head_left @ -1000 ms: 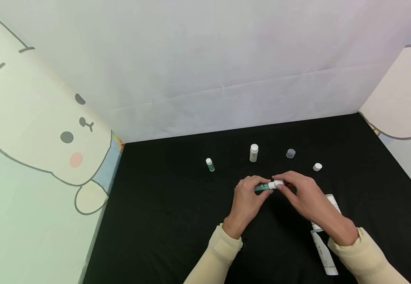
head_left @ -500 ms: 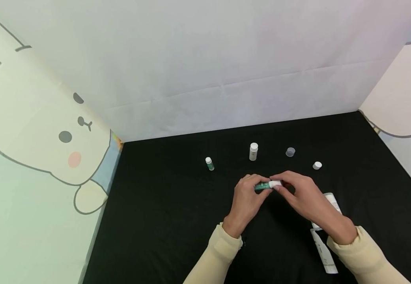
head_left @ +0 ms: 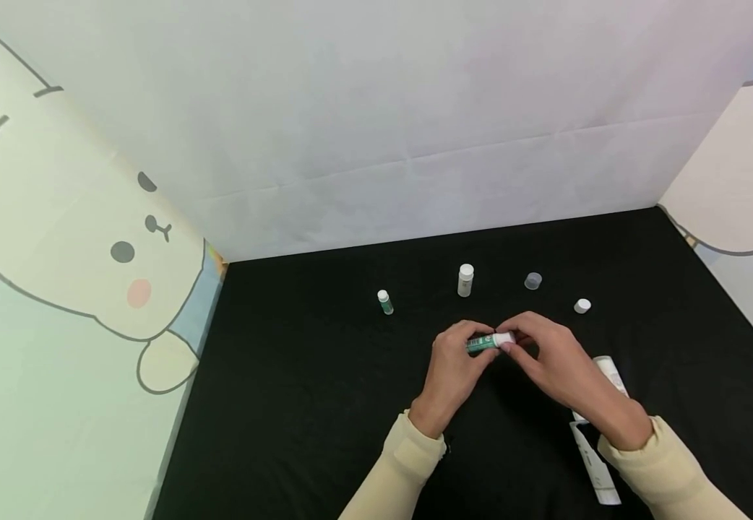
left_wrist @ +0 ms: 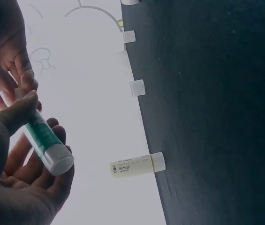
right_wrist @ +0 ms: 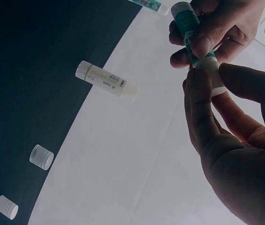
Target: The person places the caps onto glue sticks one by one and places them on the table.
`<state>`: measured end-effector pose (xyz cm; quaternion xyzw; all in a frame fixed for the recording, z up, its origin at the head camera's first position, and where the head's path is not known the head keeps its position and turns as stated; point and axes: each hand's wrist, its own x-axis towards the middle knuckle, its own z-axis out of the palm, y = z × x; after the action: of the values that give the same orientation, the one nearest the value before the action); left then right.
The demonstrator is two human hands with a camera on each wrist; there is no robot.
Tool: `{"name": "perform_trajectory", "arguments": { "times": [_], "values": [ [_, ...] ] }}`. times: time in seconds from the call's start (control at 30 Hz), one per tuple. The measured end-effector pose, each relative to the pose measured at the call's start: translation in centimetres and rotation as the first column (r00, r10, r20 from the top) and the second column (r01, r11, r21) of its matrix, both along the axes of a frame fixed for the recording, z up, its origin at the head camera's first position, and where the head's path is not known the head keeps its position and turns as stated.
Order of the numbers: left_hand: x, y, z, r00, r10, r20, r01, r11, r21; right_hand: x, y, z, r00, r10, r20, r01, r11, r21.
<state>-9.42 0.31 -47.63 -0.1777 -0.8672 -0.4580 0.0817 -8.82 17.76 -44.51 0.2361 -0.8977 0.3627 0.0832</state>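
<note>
Between my hands is a green glue stick (head_left: 481,343) with a white end, held sideways above the black cloth. My left hand (head_left: 452,363) grips its green body between thumb and fingers. From the other side my right hand (head_left: 551,355) pinches the white end (right_wrist: 212,75) with thumb and fingertips. The left wrist view shows the stick's whitish base (left_wrist: 58,159) sticking out past the left fingers. Part of the white end is hidden behind the right fingertips.
Beyond the hands stand a smaller-looking green glue stick (head_left: 385,302), a white glue stick (head_left: 465,280), a clear cap (head_left: 532,281) and a white cap (head_left: 582,306). A white tube (head_left: 594,464) lies by the right forearm, with another white item (head_left: 610,372) partly under it.
My right hand has shifted slightly left along the glue stick's white end. The stick's label shows more print now. The left hand has hardly moved, and the things on the cloth stay put.
</note>
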Motion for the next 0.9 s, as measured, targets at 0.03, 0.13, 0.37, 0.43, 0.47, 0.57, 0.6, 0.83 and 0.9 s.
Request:
{"name": "perform_trajectory", "arguments": {
  "times": [0.03,0.13,0.37,0.43,0.47,0.57,0.6,0.83,0.9],
  "values": [
    [0.01,0.02,-0.04,1.0,0.003,0.005,-0.003,1.0,-0.001,0.0,-0.01,-0.02,1.0,0.0,-0.006,0.0,1.0,-0.002],
    [0.03,0.06,-0.08,1.0,0.009,0.018,-0.009,1.0,-0.008,0.02,0.01,-0.07,1.0,-0.001,-0.008,0.001,1.0,-0.007],
    [-0.01,0.03,0.02,1.0,-0.002,-0.005,0.002,0.999,-0.039,0.08,0.16,0.01,1.0,-0.015,0.025,0.015,1.0,-0.008],
    [-0.03,0.07,0.04,1.0,-0.002,-0.021,0.0,0.998,-0.056,0.09,0.13,0.04,1.0,-0.014,0.018,0.014,1.0,-0.009],
    [-0.01,0.09,0.06,1.0,-0.002,-0.028,0.0,0.998,-0.067,0.11,0.11,0.06,1.0,-0.014,0.017,0.014,1.0,-0.011],
    [0.07,0.18,0.06,0.998,-0.003,-0.055,-0.003,0.995,-0.1,0.19,0.09,0.09,1.0,-0.015,0.019,0.016,1.0,-0.014],
    [0.09,0.2,0.02,0.998,-0.003,-0.066,-0.004,0.994,-0.112,0.22,0.08,0.1,1.0,-0.017,0.024,0.018,1.0,-0.013],
    [0.17,0.35,-0.02,0.994,0.002,-0.111,-0.017,0.991,-0.132,0.29,0.08,0.3,0.999,-0.03,0.045,0.03,1.0,-0.001],
    [0.19,0.42,-0.05,0.993,0.004,-0.114,-0.018,0.992,-0.124,0.3,0.07,0.45,0.998,-0.033,0.049,0.033,0.999,0.0]
  ]
}}
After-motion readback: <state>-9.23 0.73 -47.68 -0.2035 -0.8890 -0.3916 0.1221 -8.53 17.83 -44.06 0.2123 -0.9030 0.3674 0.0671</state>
